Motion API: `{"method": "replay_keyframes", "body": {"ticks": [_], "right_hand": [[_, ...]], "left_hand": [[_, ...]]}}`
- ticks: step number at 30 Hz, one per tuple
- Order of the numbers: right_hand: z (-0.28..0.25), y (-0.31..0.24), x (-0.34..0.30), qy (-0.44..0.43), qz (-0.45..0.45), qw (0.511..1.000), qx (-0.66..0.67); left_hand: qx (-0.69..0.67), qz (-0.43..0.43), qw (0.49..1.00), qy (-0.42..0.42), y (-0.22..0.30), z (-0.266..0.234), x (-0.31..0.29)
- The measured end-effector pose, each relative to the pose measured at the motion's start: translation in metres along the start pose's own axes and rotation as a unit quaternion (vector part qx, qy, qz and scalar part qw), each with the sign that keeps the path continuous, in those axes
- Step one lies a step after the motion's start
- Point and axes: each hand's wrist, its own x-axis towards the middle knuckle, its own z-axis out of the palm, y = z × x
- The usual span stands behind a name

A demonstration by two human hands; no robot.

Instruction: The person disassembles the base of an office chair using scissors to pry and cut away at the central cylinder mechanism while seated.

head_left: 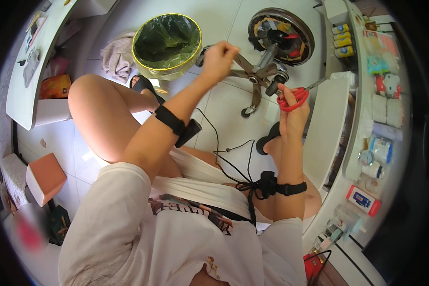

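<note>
A wheeled stool lies tipped over on the floor, its star-shaped base (253, 79) toward me and its round seat (306, 47) behind. My left hand (218, 62) is closed in a pinch beside one caster at the left; whatever is between its fingertips is too small to make out. Red-handled scissors (295, 99) are in my right hand (293, 118), with the blades pointing away to the upper right. The thumb of that hand is close to another caster (273, 88); I cannot tell whether they touch.
A bin (199, 53) with a yellow rim and dark green liner stands left of the stool, beside a crumpled cloth (117, 59). Shelves with small goods (386, 109) line the right. A white desk (26, 90) is at the left. Black cables (218, 138) hang between my legs.
</note>
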Motion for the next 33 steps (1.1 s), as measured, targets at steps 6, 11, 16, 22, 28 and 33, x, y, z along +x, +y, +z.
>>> {"method": "replay_keyframes", "body": {"ticks": [6, 11, 16, 22, 28, 33], "right_hand": [[-0.012, -0.006, 0.011, 0.013, 0.007, 1.000, -0.006], [-0.011, -0.002, 0.019, 0.022, 0.017, 1.000, -0.010], [-0.016, -0.002, 0.022, 0.027, 0.014, 1.000, -0.006], [-0.010, -0.011, 0.024, 0.002, 0.023, 1.000, -0.001], [-0.031, -0.029, 0.021, 0.006, 0.027, 0.999, 0.019], [-0.038, -0.036, 0.027, -0.004, 0.027, 0.999, 0.045]], "left_hand": [[0.250, -0.041, 0.952, 0.171, -0.043, -0.101, 0.062], [0.418, -0.117, 0.895, 0.104, -0.081, -0.165, 0.091], [0.375, -0.305, 0.875, -0.003, -0.061, -0.189, 0.110], [0.492, -0.125, 0.842, 0.182, -0.099, -0.195, 0.105], [0.387, -0.271, 0.880, 0.036, -0.026, -0.170, 0.093], [0.416, -0.050, 0.893, 0.166, -0.053, -0.167, 0.093]]}}
